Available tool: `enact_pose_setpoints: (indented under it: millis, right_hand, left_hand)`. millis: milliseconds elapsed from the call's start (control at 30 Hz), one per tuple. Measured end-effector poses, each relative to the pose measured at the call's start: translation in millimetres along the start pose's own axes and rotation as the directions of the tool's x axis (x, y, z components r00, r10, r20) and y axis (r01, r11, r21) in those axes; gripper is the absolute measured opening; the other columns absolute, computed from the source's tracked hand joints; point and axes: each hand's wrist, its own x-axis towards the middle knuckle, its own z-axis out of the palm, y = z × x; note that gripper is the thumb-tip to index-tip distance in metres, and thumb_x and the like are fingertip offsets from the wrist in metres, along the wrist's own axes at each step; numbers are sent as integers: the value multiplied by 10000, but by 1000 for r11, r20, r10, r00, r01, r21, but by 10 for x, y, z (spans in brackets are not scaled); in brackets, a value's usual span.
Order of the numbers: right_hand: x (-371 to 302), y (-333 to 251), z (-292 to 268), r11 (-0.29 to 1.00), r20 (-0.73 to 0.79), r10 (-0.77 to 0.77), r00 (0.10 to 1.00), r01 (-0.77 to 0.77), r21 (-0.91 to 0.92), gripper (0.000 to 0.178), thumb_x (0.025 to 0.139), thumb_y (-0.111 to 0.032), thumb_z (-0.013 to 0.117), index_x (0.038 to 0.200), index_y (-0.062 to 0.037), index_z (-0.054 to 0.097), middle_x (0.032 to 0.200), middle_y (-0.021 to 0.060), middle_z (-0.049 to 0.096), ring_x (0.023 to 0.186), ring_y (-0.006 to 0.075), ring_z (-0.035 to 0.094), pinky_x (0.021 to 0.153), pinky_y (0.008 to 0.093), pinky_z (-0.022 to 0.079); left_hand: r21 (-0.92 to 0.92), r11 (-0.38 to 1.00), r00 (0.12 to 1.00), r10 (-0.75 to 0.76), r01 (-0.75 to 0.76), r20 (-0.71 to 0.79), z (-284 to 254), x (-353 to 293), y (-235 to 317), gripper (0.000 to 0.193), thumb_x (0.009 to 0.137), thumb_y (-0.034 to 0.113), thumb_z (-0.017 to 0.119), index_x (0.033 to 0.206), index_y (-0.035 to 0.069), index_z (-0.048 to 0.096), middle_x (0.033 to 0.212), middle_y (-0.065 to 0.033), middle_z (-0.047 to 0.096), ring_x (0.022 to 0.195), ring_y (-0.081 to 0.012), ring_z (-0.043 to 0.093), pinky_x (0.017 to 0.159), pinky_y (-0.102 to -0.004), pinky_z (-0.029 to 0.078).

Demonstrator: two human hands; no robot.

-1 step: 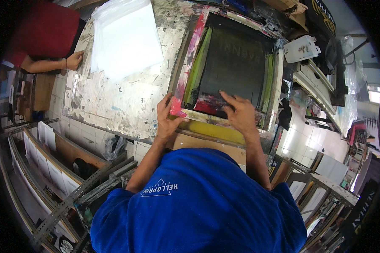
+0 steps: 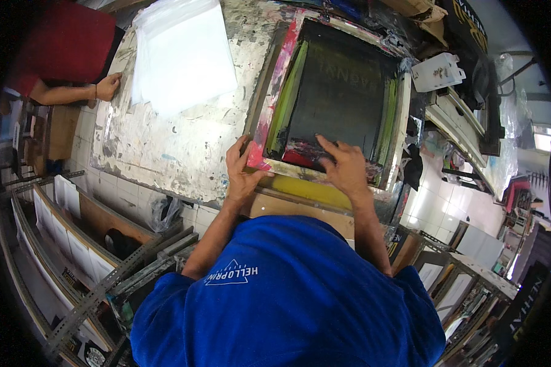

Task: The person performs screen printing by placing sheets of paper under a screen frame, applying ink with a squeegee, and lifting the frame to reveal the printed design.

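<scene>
A screen printing frame [image 2: 269,116] with paint-smeared wooden sides lies on the table in front of me. Its dark mesh [image 2: 343,92] has green strips along the sides and a red-and-black ink smear [image 2: 303,153] at the near end. My left hand [image 2: 242,171] cups the frame's near left corner, fingers on the left side and thumb along the near edge. Over the near edge reaches my right hand [image 2: 347,169], fingers apart and holding nothing. Its index fingertip is at the mesh by the ink smear; the undersides of its fingers are hidden.
White sheets [image 2: 183,55] lie stacked on the stained table [image 2: 183,147], left of the frame. At the far left rests another person's hand [image 2: 108,87] by the table edge. A whitish plastic container [image 2: 438,72] stands right. Racks with boards [image 2: 86,226] flank me.
My right hand has shifted slightly left and toward me, its index fingertip still at the near part of the mesh. My left hand stays at the corner.
</scene>
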Motion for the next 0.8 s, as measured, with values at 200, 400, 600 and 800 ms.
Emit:
enact_pose_setpoints:
  millis: [200,400,600,800]
  right_hand:
    - [189,221,345,982,52,136,989,-128,-140,796,634,-141,810,1397,-213,594,1144,119,546,1139,305,500,984,576,310]
    - [1069,833,362,978,-145,52,988,-80,-192,832,575,-121,770,1385,-232,615,1167,158,576,1180,337,507,1017,565,303]
    - [2073,1515,383,952,-272,-52,961,-35,-303,831,568,-188,700,1391,-257,612,1215,143,600,1137,322,524,973,546,313]
    - [2712,1848,296,946,-281,-73,957,-22,-322,805,612,-222,724,1407,-262,600,1269,150,602,1217,323,517,999,559,303]
  left_hand:
    - [219,976,998,-19,6,53,-40,-48,-28,827,601,209,899,1370,66,630,1565,-209,399,1375,-413,385,1147,-491,329]
    - [206,978,998,-19,7,53,-62,-38,0,789,624,205,895,1344,28,625,1568,-230,387,1370,-426,398,1138,-513,322]
    - [202,979,999,-8,-3,52,-57,-39,7,811,651,311,893,1365,41,618,1553,-236,413,1359,-424,427,1127,-507,325]
    - [159,987,996,-35,21,87,-62,-104,-66,842,686,386,878,1421,87,594,1567,-234,395,1380,-420,406,1143,-506,313]
